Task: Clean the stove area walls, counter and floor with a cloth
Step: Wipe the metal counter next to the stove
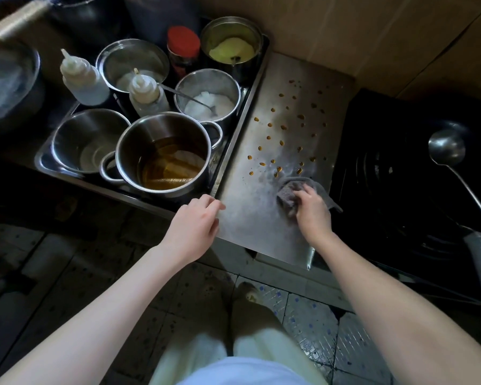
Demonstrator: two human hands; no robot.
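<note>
Dozens of small brown drops (282, 126) dot the steel counter (250, 218), mostly across its far and middle part. At the near right of the counter, just below the closest drops, lies a gray cloth (288, 194); the right hand (313, 211) presses it onto the steel with its fingers curled over the bunched fabric. The left hand (195, 220) is at the counter's near left corner, fingers loosely bent and holding nothing; whether it touches the edge cannot be told. Left of the counter sits a metal tray (242, 107) crowded with steel pots, the nearest pot (161, 154) holding brown liquid, and two squeeze bottles (147, 94). Right of the counter is a dark stove (400, 190) with a ladle (446, 147) lying over it. A brown wall (345, 31) rises behind, and a tiled floor (317, 315) shows below.
</note>
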